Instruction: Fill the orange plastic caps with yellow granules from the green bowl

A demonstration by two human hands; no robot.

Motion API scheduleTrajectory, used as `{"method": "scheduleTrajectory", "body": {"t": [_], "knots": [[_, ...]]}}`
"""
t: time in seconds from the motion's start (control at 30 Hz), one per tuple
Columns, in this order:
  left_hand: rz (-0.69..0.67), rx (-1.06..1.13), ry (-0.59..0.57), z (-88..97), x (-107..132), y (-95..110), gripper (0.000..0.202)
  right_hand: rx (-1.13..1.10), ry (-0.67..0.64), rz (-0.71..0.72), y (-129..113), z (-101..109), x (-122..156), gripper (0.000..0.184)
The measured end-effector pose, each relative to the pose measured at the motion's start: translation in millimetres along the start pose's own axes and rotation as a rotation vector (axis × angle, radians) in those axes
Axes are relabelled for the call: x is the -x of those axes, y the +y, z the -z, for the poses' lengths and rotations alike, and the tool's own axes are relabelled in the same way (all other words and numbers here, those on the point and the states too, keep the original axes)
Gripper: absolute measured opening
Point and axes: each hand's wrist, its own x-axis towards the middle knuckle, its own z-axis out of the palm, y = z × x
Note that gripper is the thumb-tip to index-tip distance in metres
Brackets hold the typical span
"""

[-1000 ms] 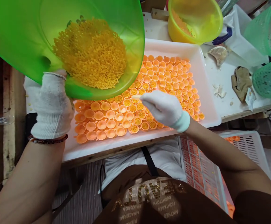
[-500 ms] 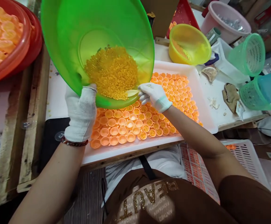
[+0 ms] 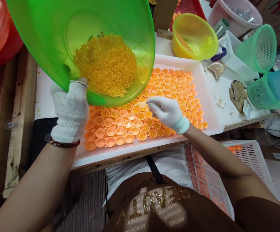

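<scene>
My gloved left hand grips the rim of a large green basin, tilted toward me. A heap of small yellow pellets lies in its lower part. My gloved right hand pinches a small pale spoon, held just over the rows of little orange cups. The cups stand in a white tray. Many on the right and in the middle have yellow pellets in them; those at the front left look bare inside.
A yellow bowl sits behind the tray, with green mesh baskets and a pink tub at the right. A brown cloth lies beside the tray. Red basins stand at the left. A white crate is low on the right.
The spoon has left the pellets in the basin and moved down over the cups with my right hand. My left hand and the basin have shifted left in view.
</scene>
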Motion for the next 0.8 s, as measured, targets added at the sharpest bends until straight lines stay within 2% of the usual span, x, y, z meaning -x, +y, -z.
{"method": "scheduleTrajectory", "body": {"t": [0.07,0.13,0.23,0.3,0.4,0.47,0.6,0.7,0.8], "knots": [[-0.025,-0.017,-0.021,0.9,1,0,0.023,0.096,-0.003,0.109,-1,-1,2,0.017],[-0.058,-0.059,-0.05,1.7,2,1,0.022,0.092,0.053,0.111,-5,0,-6,0.02],[-0.053,-0.115,-0.071,1.6,3,4,0.021,-0.001,0.162,-0.016,-12,1,-35,0.025],[-0.053,-0.11,-0.068,0.9,3,7,0.022,-0.058,0.179,-0.127,-13,-5,-60,0.022],[-0.091,-0.124,-0.082,0.6,3,9,0.027,-0.162,0.102,-0.281,-12,-23,-92,0.016],[-0.097,-0.154,-0.098,1.2,4,9,0.033,-0.277,0.052,-0.367,-10,-38,-103,0.011],[-0.06,-0.14,-0.08,2.3,4,7,0.033,-0.529,0.035,-0.498,-10,-50,-107,0.01],[-0.033,-0.12,-0.059,1.6,3,5,0.021,-0.646,0.04,-0.548,-9,-40,-102,0.015],[0.023,-0.141,-0.042,0.3,3,5,0.021,-0.727,-0.005,-0.538,-5,-25,-92,0.019]]}}
